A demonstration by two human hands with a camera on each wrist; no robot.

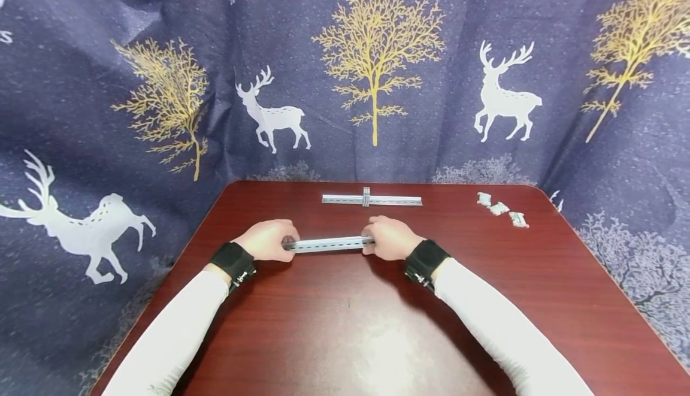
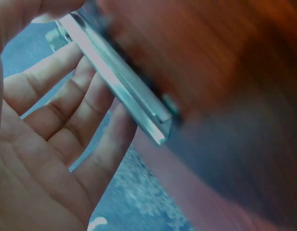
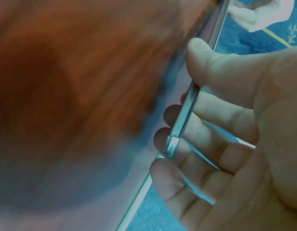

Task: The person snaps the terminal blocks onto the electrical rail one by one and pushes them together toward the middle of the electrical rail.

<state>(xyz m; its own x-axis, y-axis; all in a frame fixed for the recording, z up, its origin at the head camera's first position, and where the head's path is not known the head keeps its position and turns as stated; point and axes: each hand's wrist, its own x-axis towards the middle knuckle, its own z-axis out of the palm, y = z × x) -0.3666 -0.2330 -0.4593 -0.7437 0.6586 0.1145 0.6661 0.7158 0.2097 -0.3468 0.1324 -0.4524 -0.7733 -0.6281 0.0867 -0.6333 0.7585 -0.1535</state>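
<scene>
Slotted rail (image 1: pixel 329 244) spans your left hand (image 1: pixel 269 241) and right hand (image 1: pixel 393 238), fingers (image 2: pixel 105 155) gripping it, nearer you than another rail (image 1: pixel 396 200).

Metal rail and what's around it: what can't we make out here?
- Head: the right end of the metal rail, hidden by the right hand.
- Head: fine detail on the three small white pieces, too small.
- Head: the curtain lettering at far left, cut off by the left edge.
- Left wrist: the tabletop surface, blurred.
</scene>
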